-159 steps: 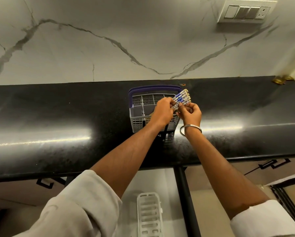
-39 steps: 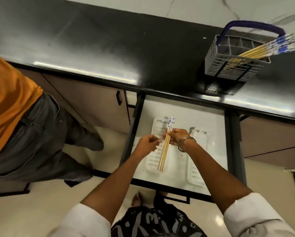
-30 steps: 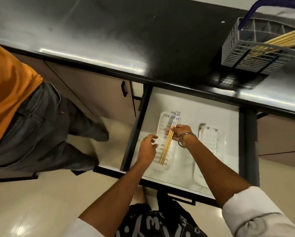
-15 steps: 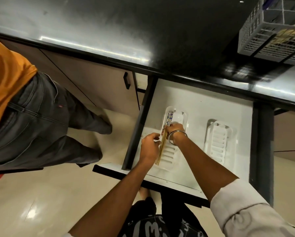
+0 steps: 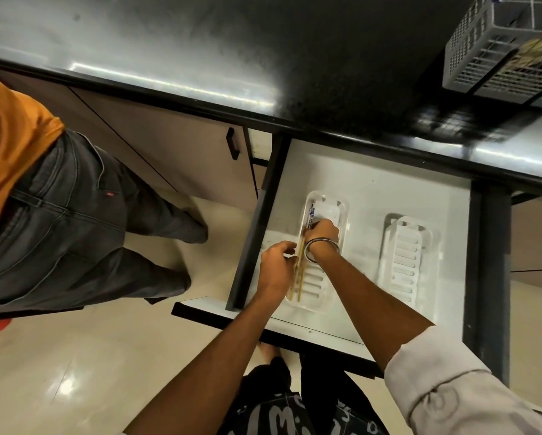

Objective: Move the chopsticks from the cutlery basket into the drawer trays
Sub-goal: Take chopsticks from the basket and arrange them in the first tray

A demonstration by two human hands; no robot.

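Right hand (image 5: 321, 231) gripping chopsticks (image 5: 300, 271) low in left drawer tray (image 5: 337, 211), centre frame; left hand (image 5: 276, 265) loosely curled beside, apparently empty.

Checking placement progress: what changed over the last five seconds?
The chopsticks went from above the cutlery basket down into the left tray. The right hand keeps its grip; the left hand steadies them. Right tray unchanged; other chopsticks remain in the basket.

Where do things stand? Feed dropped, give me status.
Right hand gripping chopsticks, laying them in the left tray. Left hand beside them, grip unclear. Right tray bare. More in the basket. Nothing blocking.
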